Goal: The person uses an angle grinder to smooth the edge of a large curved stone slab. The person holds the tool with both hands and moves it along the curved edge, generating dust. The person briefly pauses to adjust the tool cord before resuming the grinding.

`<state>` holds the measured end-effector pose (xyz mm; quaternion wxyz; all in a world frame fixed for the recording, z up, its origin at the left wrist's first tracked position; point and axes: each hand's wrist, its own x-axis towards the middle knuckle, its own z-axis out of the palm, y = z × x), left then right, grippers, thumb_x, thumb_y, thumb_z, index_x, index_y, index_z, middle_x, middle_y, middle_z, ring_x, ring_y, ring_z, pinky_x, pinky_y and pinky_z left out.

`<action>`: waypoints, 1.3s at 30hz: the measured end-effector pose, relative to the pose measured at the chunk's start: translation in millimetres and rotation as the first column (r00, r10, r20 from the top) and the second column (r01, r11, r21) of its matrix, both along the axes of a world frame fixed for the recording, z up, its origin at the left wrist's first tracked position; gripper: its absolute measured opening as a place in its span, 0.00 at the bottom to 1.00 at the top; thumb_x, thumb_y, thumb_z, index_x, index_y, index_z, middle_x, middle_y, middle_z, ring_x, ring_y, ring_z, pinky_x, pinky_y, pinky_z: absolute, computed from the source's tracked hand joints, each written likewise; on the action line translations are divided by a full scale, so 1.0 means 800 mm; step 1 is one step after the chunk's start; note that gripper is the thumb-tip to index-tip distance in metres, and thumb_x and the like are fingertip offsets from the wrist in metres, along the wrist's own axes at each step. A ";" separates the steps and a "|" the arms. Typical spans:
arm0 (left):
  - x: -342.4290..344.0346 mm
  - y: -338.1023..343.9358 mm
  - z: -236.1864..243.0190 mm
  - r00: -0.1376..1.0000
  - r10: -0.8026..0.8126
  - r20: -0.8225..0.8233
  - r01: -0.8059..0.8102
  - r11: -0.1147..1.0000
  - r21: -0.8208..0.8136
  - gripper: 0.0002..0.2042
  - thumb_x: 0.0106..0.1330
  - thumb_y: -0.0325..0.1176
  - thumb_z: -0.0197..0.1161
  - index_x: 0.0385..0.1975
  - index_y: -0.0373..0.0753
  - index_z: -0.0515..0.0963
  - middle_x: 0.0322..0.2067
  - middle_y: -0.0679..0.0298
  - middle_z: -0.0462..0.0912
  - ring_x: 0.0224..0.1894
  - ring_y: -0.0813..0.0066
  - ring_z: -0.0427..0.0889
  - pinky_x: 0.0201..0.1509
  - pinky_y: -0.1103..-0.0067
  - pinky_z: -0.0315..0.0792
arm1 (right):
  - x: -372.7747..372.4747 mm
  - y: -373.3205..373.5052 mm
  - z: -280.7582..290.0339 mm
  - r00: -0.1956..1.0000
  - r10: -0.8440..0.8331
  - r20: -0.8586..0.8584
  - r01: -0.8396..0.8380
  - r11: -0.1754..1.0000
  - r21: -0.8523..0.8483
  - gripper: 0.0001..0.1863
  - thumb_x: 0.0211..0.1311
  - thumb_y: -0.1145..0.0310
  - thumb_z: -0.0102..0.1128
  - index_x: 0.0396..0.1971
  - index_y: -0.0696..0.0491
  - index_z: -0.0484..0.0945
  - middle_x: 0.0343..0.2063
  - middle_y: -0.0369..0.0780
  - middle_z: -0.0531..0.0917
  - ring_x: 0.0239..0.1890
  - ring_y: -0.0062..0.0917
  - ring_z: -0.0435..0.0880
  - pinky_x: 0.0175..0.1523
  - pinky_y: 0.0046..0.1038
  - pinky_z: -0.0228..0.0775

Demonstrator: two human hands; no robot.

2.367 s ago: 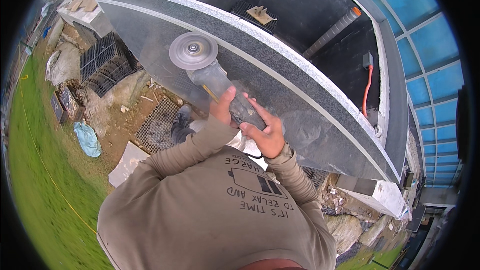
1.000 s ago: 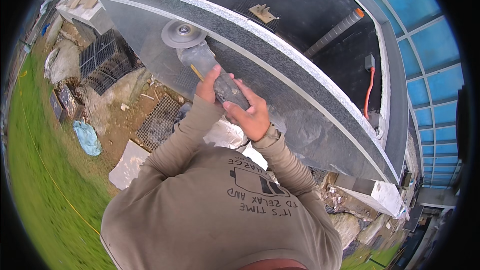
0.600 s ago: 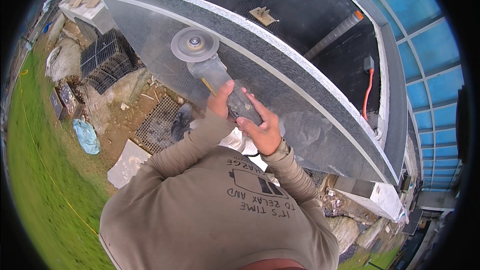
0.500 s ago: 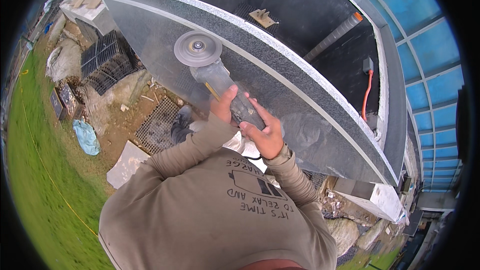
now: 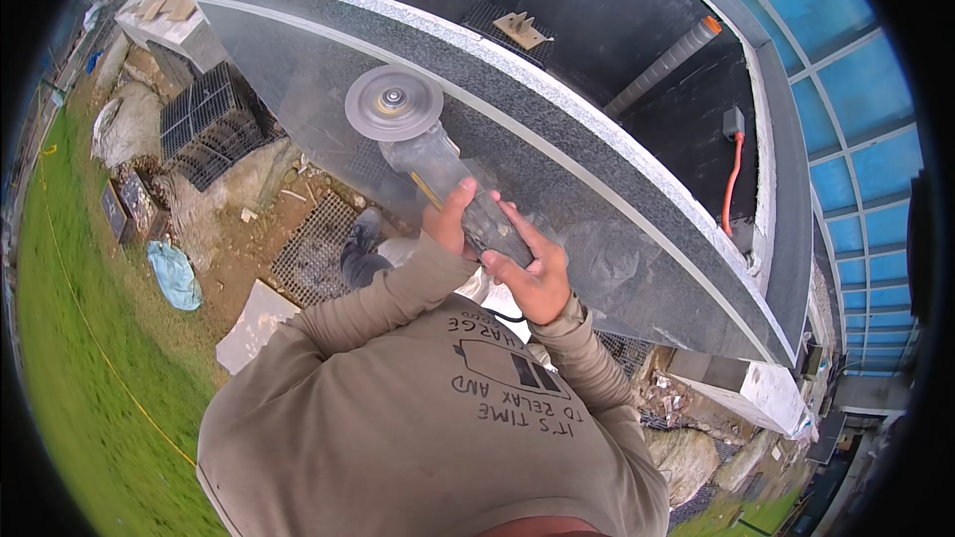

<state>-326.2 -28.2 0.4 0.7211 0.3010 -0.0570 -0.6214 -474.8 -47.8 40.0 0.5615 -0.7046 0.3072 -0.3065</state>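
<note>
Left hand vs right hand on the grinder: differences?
The left hand grips nearer the disc; the right hand grips nearer the rear end. The left hand sits mainly on the left side of the grinder as pictured, the right hand mainly on its right. Both are bare, below long brown sleeves.

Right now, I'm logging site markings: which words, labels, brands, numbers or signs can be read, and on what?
Brown shirt: dark lettering, upside down in view, above and below a battery-like outline; legible, but I won't copy its wording.
Angle grinder: no lettering can be made out.
Nothing else readable.
</note>
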 end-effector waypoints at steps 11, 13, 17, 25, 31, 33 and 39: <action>0.028 -0.010 0.009 0.999 0.038 0.022 -0.038 0.999 -0.003 0.20 0.67 0.49 0.61 0.43 0.36 0.72 0.39 0.55 0.79 0.43 0.58 0.82 0.50 0.63 0.79 | 0.033 -0.016 -0.003 0.999 0.012 0.036 -0.010 0.998 -0.054 0.33 0.60 0.73 0.64 0.64 0.65 0.66 0.50 0.45 0.81 0.37 0.19 0.76 0.40 0.22 0.69; 0.033 -0.010 0.007 0.999 0.039 0.034 -0.039 0.999 -0.004 0.21 0.67 0.49 0.61 0.43 0.35 0.72 0.38 0.55 0.80 0.43 0.59 0.82 0.50 0.63 0.79 | 0.037 -0.017 -0.002 0.999 0.029 0.029 -0.031 0.996 0.083 0.33 0.59 0.73 0.65 0.64 0.66 0.65 0.59 0.47 0.75 0.57 0.27 0.68 0.60 0.28 0.57; 0.047 -0.017 0.002 0.999 0.029 0.021 -0.029 1.000 0.001 0.21 0.66 0.50 0.61 0.41 0.34 0.74 0.37 0.55 0.80 0.43 0.59 0.82 0.50 0.63 0.79 | 0.048 -0.023 -0.002 0.998 0.052 0.033 -0.054 0.995 0.084 0.33 0.59 0.71 0.66 0.63 0.66 0.66 0.64 0.48 0.72 0.70 0.33 0.64 0.72 0.32 0.51; 0.070 -0.037 -0.008 0.996 0.085 -0.026 -0.084 0.996 0.035 0.21 0.65 0.46 0.64 0.42 0.31 0.73 0.37 0.54 0.81 0.40 0.57 0.84 0.44 0.62 0.81 | 0.077 -0.033 -0.006 0.999 0.008 0.031 -0.010 0.998 0.059 0.33 0.58 0.70 0.67 0.62 0.67 0.67 0.60 0.52 0.76 0.67 0.34 0.69 0.68 0.31 0.59; 0.073 -0.038 -0.006 1.000 0.009 -0.021 -0.008 1.000 0.030 0.22 0.65 0.50 0.62 0.40 0.32 0.75 0.35 0.53 0.81 0.40 0.58 0.84 0.46 0.63 0.81 | 0.074 -0.032 -0.006 1.000 -0.004 -0.001 0.004 0.993 0.116 0.31 0.60 0.74 0.63 0.63 0.66 0.66 0.42 0.44 0.80 0.40 0.22 0.74 0.44 0.24 0.67; 0.066 -0.032 -0.005 0.999 0.036 -0.013 -0.036 0.999 0.006 0.22 0.66 0.49 0.62 0.41 0.31 0.77 0.35 0.51 0.82 0.39 0.62 0.85 0.42 0.67 0.82 | 0.069 -0.033 -0.011 1.000 0.016 -0.003 -0.016 1.000 -0.019 0.31 0.60 0.76 0.61 0.64 0.66 0.66 0.33 0.40 0.82 0.27 0.16 0.77 0.32 0.20 0.70; 0.023 -0.017 -0.005 0.994 0.106 -0.010 -0.106 0.994 -0.006 0.20 0.65 0.46 0.63 0.43 0.33 0.75 0.37 0.55 0.82 0.36 0.64 0.85 0.35 0.70 0.83 | 0.028 -0.017 -0.016 0.999 0.022 0.026 -0.022 1.000 0.000 0.32 0.60 0.77 0.61 0.65 0.66 0.65 0.33 0.41 0.82 0.28 0.17 0.78 0.32 0.21 0.70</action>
